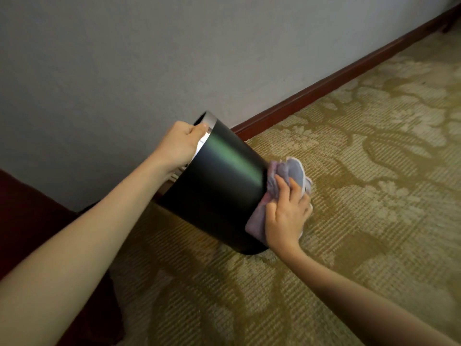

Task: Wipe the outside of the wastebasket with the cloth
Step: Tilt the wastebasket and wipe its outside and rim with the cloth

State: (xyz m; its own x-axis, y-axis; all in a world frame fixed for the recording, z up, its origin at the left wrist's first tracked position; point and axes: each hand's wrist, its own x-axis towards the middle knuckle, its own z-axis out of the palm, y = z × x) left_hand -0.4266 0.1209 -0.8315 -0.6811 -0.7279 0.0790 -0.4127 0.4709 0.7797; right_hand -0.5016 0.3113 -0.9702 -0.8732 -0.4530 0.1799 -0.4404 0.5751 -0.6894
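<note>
A black round wastebasket [219,181] with a silver rim is tilted, its open top pointing up and left toward the wall and its base near the carpet. My left hand [180,142] grips the silver rim, thumb on the outside. My right hand [287,213] holds a bunched purple-grey cloth [287,173] against the bottom end of the wastebasket, fingers curled over the fabric. Part of the cloth is hidden under that hand.
A patterned olive and beige carpet [361,171] covers the floor. A grey wall [149,58] with a dark red-brown baseboard [336,81] runs diagonally behind the wastebasket. A dark reddish piece of furniture [30,221] stands at the lower left.
</note>
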